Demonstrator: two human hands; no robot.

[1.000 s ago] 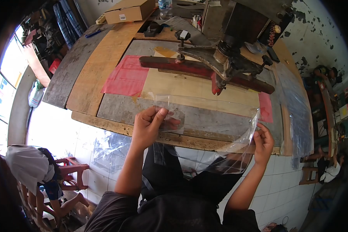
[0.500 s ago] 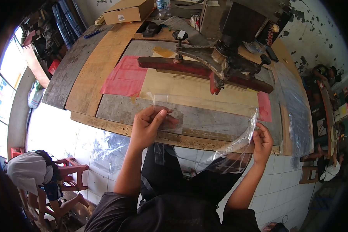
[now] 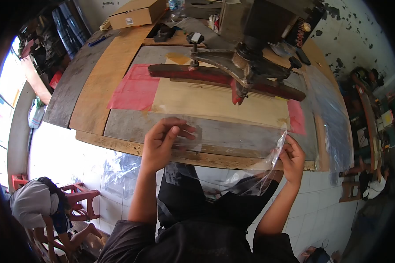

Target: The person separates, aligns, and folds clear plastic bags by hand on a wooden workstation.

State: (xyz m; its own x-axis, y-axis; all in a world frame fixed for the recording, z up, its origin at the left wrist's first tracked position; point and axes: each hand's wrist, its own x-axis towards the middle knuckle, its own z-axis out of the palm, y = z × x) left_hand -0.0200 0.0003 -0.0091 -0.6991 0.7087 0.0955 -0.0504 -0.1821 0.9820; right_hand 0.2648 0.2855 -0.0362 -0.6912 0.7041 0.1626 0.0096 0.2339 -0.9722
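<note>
A clear plastic sheet (image 3: 232,138) spans the space between my hands, over the table's front edge, its lower part hanging above my lap. My right hand (image 3: 292,160) pinches the sheet's gathered right edge between thumb and fingers. At the sheet's left end, my left hand (image 3: 160,142) has its fingers spread and the thumb apart from them; contact with the sheet is hard to make out. Beyond the hands, a press with a red-edged bar (image 3: 263,87) stands over a cream-coloured board (image 3: 197,98), which has pink pieces (image 3: 131,87) at its ends.
Clear plastic sheets (image 3: 333,127) lie over the table's right side. A cardboard box (image 3: 136,14) and a blue pen (image 3: 97,41) are at the back left. Below left, a person (image 3: 33,204) bends near a red stool (image 3: 81,199). More plastic (image 3: 120,173) lies on the floor.
My left thumb has come away from the fingers, which have spread. My right hand has shifted slightly left and up with the sheet's edge. The whole view has moved a little.
</note>
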